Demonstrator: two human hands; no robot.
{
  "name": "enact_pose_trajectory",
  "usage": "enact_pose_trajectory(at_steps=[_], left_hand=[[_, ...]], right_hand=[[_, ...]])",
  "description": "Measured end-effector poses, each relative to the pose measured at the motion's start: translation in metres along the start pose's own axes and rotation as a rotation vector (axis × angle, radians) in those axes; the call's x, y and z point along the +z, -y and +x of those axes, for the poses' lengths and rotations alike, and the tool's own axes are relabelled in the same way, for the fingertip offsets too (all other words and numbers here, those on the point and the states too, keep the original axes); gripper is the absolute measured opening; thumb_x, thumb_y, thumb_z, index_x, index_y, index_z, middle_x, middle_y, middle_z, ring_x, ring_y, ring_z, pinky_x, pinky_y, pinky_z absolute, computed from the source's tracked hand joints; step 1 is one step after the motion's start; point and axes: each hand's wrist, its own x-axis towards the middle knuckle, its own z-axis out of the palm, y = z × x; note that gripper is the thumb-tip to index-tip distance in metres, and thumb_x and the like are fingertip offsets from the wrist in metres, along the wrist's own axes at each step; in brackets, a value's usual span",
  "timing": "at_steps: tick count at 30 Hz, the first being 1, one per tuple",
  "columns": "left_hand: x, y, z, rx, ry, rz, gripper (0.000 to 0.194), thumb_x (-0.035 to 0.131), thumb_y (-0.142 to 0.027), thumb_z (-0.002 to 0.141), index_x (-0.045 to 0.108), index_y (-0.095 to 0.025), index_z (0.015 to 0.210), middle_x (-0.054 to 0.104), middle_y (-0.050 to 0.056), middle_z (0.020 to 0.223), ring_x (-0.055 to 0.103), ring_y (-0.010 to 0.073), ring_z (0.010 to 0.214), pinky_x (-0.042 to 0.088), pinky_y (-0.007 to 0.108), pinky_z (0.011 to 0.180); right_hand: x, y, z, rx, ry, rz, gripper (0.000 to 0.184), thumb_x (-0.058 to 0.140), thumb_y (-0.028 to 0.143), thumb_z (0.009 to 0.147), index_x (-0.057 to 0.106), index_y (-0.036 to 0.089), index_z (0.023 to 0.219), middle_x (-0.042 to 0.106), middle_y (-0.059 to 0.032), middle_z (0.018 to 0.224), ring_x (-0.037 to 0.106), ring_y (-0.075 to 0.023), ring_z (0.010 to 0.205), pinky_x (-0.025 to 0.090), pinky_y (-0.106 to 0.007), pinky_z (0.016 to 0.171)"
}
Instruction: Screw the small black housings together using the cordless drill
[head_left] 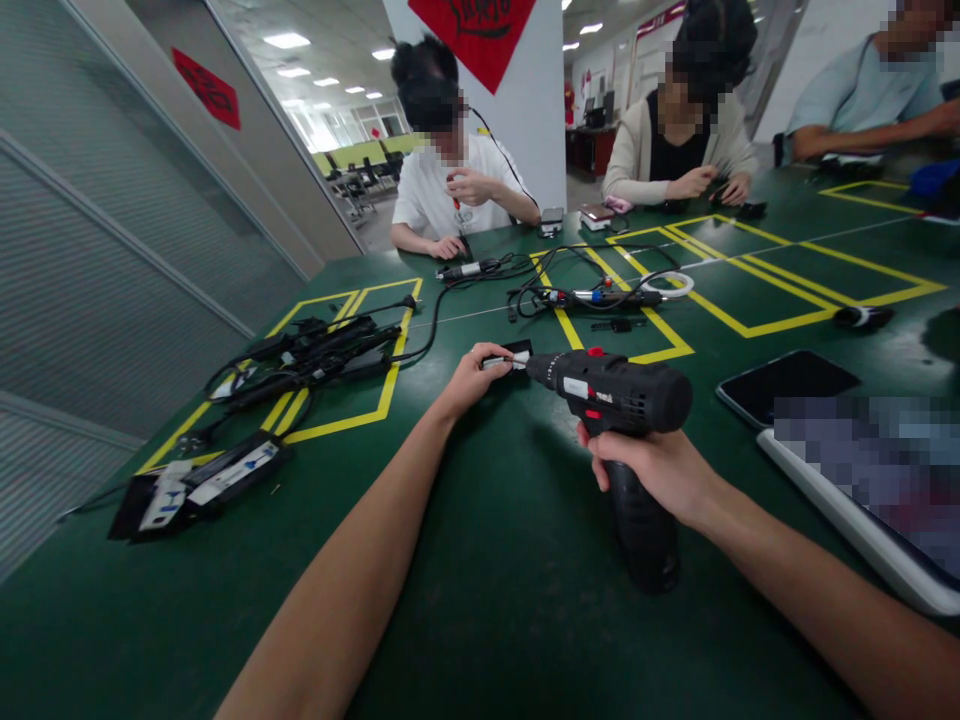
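Here our right hand point(651, 458) grips a drill point(622, 392), our left hand point(474, 380) a black part point(519, 347), inside the surface point(487, 600)'s left edge.

This is looking like an open-plan office, with one table serving as a small workshop bench. Rows of ceiling lights point(287, 41) are glowing over the room behind, where dark chairs point(365, 181) are standing along low green partitions point(405, 145). Farther right, a brown desk point(587, 152) is holding dark screens. A slatted, glassy partition wall point(112, 210) is running up the left side, and a red diamond sign point(491, 52) is hanging on a white pillar point(541, 130). The bench side is showing on the green table point(465, 620) — yellow lines point(345, 428) are marking out rectangles, tangled cables point(319, 362) are lying about, a cordless drill point(626, 392) is pointing across it, and three other people are sitting around.
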Motion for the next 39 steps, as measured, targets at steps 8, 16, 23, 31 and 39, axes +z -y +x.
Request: enact_pose_trajectory(at_steps=[8, 16, 23, 31, 39], left_hand=[[0.0, 0.0, 0.001, 0.005, 0.007, 0.01, 0.025, 0.063, -0.035, 0.075, 0.065, -0.022, 0.096, 0.063, 0.004, 0.104, 0.054, 0.0216, 0.105, 0.042, 0.036, 0.095], [-0.002, -0.001, 0.0, 0.013, 0.018, 0.049, 0.025, 0.062, -0.036, 0.076, 0.065, -0.022, 0.097, 0.061, 0.004, 0.107, 0.054, 0.0221, 0.106, 0.04, 0.038, 0.098], [-0.001, 0.002, 0.002, 0.037, 0.013, 0.06, 0.025, 0.063, -0.037, 0.076, 0.066, -0.022, 0.095, 0.061, 0.004, 0.107, 0.054, 0.0221, 0.107, 0.038, 0.038, 0.1], [-0.002, 0.011, 0.012, 0.011, 0.009, 0.023, 0.027, 0.063, -0.036, 0.074, 0.066, -0.022, 0.096, 0.063, 0.004, 0.106, 0.054, 0.0219, 0.107, 0.039, 0.038, 0.099], [-0.004, 0.012, 0.018, 0.005, -0.034, 0.003, 0.029, 0.062, -0.036, 0.073, 0.066, -0.02, 0.097, 0.063, 0.005, 0.106, 0.055, 0.022, 0.105, 0.04, 0.038, 0.098]], right_hand=[[-0.001, -0.003, -0.001, -0.002, -0.002, -0.022, 0.006, 0.055, 0.019, 0.076, 0.06, 0.017, 0.079, 0.059, 0.001, 0.059, 0.056, -0.0141, 0.054, 0.042, -0.03, 0.061], [0.001, 0.002, -0.001, 0.006, -0.009, -0.017, 0.006, 0.056, 0.019, 0.075, 0.06, 0.017, 0.079, 0.059, 0.0013, 0.061, 0.055, -0.0132, 0.053, 0.041, -0.03, 0.06], [0.005, 0.002, 0.0, 0.006, -0.035, -0.014, 0.007, 0.056, 0.018, 0.073, 0.06, 0.017, 0.078, 0.058, 0.0017, 0.057, 0.055, -0.0133, 0.052, 0.041, -0.029, 0.057], [0.014, 0.006, 0.007, 0.026, -0.069, -0.073, 0.006, 0.057, 0.021, 0.072, 0.06, 0.017, 0.075, 0.058, 0.0003, 0.051, 0.053, -0.0139, 0.049, 0.04, -0.028, 0.053], [0.028, 0.007, 0.021, 0.031, -0.095, -0.109, 0.007, 0.057, 0.021, 0.07, 0.06, 0.017, 0.075, 0.058, -0.0014, 0.054, 0.056, -0.0156, 0.051, 0.042, -0.029, 0.053]])
